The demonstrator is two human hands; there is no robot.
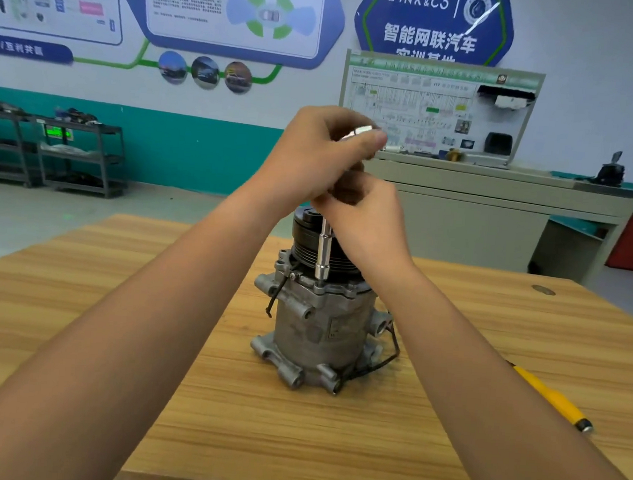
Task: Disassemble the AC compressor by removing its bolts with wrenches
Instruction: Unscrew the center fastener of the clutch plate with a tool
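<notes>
The AC compressor (320,326) stands upright near the middle of the wooden table (220,420), with its black pulley (304,235) on top. A silver socket wrench (322,251) stands vertical with its socket seated on the upper flange. The right hand (365,220) curls round its shaft and the left hand (313,161) grips its top end above. A yellow-handled tool (551,398) lies well apart, to the right.
</notes>
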